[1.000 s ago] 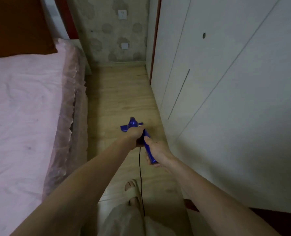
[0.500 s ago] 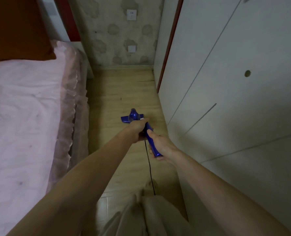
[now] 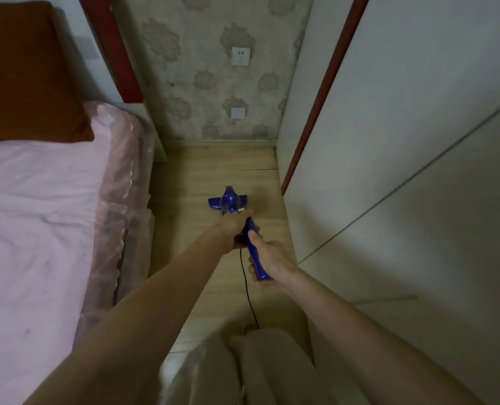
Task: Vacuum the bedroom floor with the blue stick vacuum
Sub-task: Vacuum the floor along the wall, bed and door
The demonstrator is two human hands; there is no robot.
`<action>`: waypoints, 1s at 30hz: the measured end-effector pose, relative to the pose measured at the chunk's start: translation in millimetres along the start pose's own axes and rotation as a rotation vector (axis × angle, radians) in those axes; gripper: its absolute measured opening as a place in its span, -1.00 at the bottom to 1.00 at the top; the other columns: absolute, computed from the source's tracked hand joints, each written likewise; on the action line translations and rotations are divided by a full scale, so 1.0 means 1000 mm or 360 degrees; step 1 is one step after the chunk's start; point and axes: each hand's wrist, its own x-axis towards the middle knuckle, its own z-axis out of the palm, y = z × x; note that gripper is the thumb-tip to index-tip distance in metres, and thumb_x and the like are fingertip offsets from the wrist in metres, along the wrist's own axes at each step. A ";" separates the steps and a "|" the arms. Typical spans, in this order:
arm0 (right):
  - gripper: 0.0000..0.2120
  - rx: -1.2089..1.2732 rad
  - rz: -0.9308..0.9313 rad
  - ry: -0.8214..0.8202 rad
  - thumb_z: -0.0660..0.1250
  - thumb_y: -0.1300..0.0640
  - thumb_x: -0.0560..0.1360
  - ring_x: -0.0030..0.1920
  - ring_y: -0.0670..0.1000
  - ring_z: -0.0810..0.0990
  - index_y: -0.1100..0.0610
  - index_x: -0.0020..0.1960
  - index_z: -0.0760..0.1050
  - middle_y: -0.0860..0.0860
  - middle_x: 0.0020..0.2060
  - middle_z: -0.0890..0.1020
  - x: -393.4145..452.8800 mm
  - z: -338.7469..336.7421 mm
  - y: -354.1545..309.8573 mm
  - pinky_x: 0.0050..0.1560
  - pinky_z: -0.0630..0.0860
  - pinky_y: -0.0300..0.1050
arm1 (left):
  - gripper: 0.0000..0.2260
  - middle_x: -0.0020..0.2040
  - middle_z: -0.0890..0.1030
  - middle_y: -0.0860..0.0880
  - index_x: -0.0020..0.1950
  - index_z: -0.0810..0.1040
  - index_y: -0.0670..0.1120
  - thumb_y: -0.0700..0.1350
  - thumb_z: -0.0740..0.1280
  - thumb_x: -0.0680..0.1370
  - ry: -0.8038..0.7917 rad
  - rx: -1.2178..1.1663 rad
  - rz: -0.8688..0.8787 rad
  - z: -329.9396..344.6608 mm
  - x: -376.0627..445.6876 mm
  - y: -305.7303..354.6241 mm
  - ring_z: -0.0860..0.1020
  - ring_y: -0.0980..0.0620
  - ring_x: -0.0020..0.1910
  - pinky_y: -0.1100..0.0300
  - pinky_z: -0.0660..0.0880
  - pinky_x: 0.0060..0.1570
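Observation:
The blue stick vacuum (image 3: 230, 201) stands in the narrow strip of wooden floor (image 3: 202, 171) between bed and wardrobe, its wide floor head down on the boards. My left hand (image 3: 235, 225) grips the stick further down, just behind the body. My right hand (image 3: 267, 258) grips the blue handle at its near end, thumb lying along the top. A thin black cord (image 3: 247, 287) hangs from the handle and runs back toward my legs.
A bed with a pink sheet (image 3: 38, 214) and an orange pillow (image 3: 24, 77) fills the left side. White wardrobe doors (image 3: 403, 171) close off the right. A papered wall with a socket (image 3: 240, 56) ends the strip ahead. My trouser legs (image 3: 243, 366) are at the bottom.
The vacuum head has slid forward along the floor toward the far wall, and I have stepped after it. My foot in its sandal has gone out of sight. Both grips are unchanged.

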 end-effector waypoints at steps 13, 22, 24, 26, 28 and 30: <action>-0.49 -0.0043 0.0049 0.0117 0.10 -0.27 0.59 -0.48 -0.04 0.52 0.17 -0.14 0.49 0.03 -0.40 0.56 0.090 0.047 -0.107 -0.36 0.47 -0.16 | -0.82 -0.22 0.55 -0.12 -0.04 0.44 -0.18 -0.06 0.23 0.64 -0.0050 0.0108 0.0017 -0.048 0.087 0.115 0.54 -0.05 -0.27 0.09 0.53 -0.22; -0.47 -0.0075 0.0056 0.0175 0.08 -0.27 0.59 -0.43 -0.02 0.52 0.20 -0.03 0.50 0.07 -0.32 0.57 0.082 0.038 -0.132 -0.38 0.44 -0.18 | -0.79 -0.22 0.58 -0.11 -0.13 0.46 -0.16 -0.07 0.22 0.63 -0.0131 0.0184 -0.0007 -0.045 0.084 0.137 0.57 -0.03 -0.23 0.11 0.55 -0.21; -0.49 -0.0093 0.0026 0.0172 0.08 -0.25 0.60 -0.43 -0.03 0.51 0.20 -0.03 0.49 0.06 -0.32 0.57 0.071 0.033 -0.131 -0.38 0.45 -0.19 | -0.80 -0.21 0.59 -0.10 -0.10 0.46 -0.15 -0.05 0.22 0.63 -0.0155 0.0194 -0.0019 -0.042 0.078 0.134 0.58 -0.02 -0.23 0.12 0.55 -0.26; -0.50 -0.0100 -0.0004 0.0162 0.09 -0.23 0.61 -0.44 -0.03 0.51 0.20 -0.04 0.50 0.05 -0.34 0.56 0.057 0.025 -0.128 -0.39 0.44 -0.18 | -0.80 -0.21 0.60 -0.09 -0.09 0.47 -0.15 -0.04 0.23 0.62 -0.0188 0.0195 -0.0023 -0.037 0.068 0.126 0.58 -0.01 -0.21 0.13 0.53 -0.29; -0.51 -0.0073 -0.0005 0.0145 0.10 -0.22 0.61 -0.44 -0.03 0.52 0.21 -0.04 0.49 0.06 -0.34 0.56 0.044 0.016 -0.120 -0.41 0.45 -0.20 | -0.80 -0.22 0.60 -0.08 -0.09 0.47 -0.14 -0.04 0.22 0.63 -0.0203 0.0197 -0.0029 -0.029 0.056 0.116 0.58 0.01 -0.23 0.15 0.52 -0.31; -0.52 -0.0052 0.0014 0.0134 0.12 -0.23 0.60 -0.43 -0.04 0.53 0.20 -0.01 0.48 0.06 -0.32 0.56 0.029 0.008 -0.110 -0.45 0.47 -0.23 | -0.81 -0.26 0.60 -0.07 -0.09 0.47 -0.13 -0.04 0.24 0.62 -0.0204 0.0201 -0.0051 -0.021 0.044 0.104 0.57 0.02 -0.25 0.15 0.52 -0.32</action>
